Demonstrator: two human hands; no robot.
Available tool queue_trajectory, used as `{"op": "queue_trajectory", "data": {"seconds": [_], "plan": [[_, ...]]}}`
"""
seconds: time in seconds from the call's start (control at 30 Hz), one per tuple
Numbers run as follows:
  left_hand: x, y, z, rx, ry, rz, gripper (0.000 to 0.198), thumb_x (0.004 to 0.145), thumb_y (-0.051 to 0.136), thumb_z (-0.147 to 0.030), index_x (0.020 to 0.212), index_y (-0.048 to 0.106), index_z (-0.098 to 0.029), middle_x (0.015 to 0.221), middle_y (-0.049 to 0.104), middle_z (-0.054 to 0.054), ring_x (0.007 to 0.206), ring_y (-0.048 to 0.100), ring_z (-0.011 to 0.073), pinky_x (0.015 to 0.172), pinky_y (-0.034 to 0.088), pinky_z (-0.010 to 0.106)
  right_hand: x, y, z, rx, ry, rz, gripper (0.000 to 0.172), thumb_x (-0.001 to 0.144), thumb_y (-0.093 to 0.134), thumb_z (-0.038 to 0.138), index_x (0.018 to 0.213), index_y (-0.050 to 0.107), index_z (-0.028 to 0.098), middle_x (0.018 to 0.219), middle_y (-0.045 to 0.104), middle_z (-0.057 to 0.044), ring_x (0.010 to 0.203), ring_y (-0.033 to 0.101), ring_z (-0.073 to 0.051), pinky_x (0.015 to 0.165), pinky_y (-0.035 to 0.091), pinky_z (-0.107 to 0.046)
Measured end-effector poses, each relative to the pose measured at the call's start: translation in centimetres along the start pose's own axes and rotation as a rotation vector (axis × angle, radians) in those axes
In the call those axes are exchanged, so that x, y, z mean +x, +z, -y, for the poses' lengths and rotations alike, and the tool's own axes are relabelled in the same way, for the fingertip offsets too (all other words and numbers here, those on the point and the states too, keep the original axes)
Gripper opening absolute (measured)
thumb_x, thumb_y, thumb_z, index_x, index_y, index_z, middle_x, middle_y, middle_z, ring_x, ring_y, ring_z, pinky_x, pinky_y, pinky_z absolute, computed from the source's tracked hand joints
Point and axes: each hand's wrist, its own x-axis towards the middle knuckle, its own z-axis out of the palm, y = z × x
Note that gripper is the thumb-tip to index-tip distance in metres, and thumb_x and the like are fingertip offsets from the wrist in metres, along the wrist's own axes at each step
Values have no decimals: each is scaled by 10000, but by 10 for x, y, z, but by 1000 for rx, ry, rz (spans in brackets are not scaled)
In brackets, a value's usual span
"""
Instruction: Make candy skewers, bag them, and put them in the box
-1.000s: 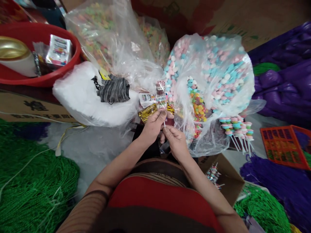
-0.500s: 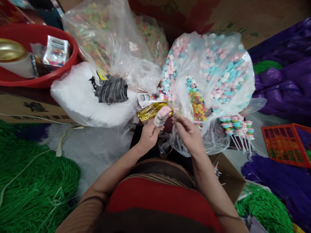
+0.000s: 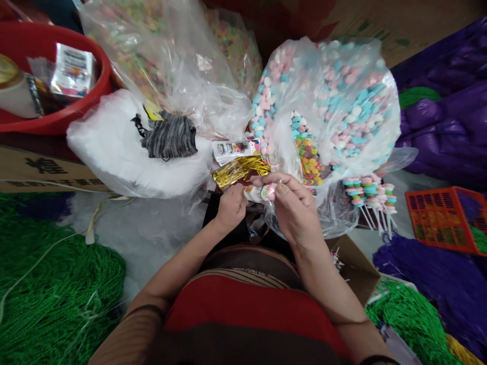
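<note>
Near the centre of the frame, candy skewer [image 3: 261, 193]: sheathed in clear, printed film; lying roughly level between both hands, just right of the left hand's fingertips and beneath the right hand's thumb, with pink end toward the right.
Left hand [image 3: 231, 207]: left of the skewer; curled nearly closed at its white end; cannot tell from this angle where the stick runs.
Right hand [image 3: 297, 208]: right of the skewer; thumb and fingers bent in close, pinching at the pink end, with fingers reaching over the far side.
Gold ties [image 3: 240, 171]: loosely bundled just above the left hand, near the skewer.
Printed wrappers [image 3: 236, 148]: piled just above the gold ties.
Candy bag [image 3: 353, 101]: upper right of centre; full of pink, white and blue pieces.
Bunched skewers [image 3: 371, 192]: right of the frame, near the bag; white sticks pointing downward.
Open carton [image 3: 361, 266]: lower right, with more skewers inside.
</note>
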Motion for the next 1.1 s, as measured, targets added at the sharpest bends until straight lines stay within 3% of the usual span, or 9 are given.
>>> {"op": "queue_trajectory", "data": {"seconds": [0.23,0.47,0.7,0.8,0.93,1.1], "plan": [[4,1,6,-11,-18,57,413,1041,336,-470,893,608,-198,776,632,64,765,611,209,742,497,349,8,3,-7,93,70,-40,281,839,729,543,895,706,268,991,784,-48,1061,732,-261,902,603,-442],[19,-8,-5,65,133,79,401,1067,296,-403,897,588,-186,804,640,78,768,606,205,716,467,338,18,-5,-2,82,81,-1,216,851,734,490,906,706,282,970,788,-38,1065,739,-279,877,616,-473],[19,-17,-4,-97,0,137,432,1052,335,-475,782,540,-206,722,585,40,682,548,181,659,431,320,22,-2,-3,111,142,15,217,861,726,470,962,722,278,1027,797,-49,1011,746,-255,849,635,-451],[15,-14,0,-199,-108,124,447,1032,373,-529,782,560,-210,695,580,20,660,546,166,650,431,305,16,1,-9,99,125,64,373,874,703,551,1166,699,318,1213,763,-52,1075,729,-247,903,628,-463],[10,-7,6,-258,-166,79,474,985,418,-619,865,626,-210,771,649,51,778,618,205,750,490,345,8,6,-17,37,63,116,611,777,805,579,1313,632,343,1377,690,-52,1243,661,-257,1033,580,-474],[7,-1,13,-211,-139,102,481,988,404,-610,885,632,-198,812,666,79,843,637,231,826,504,384,10,11,-25,-22,11,47,501,810,810,485,1262,651,339,1300,724,-32,1194,678,-220,1092,539,-456]]}}
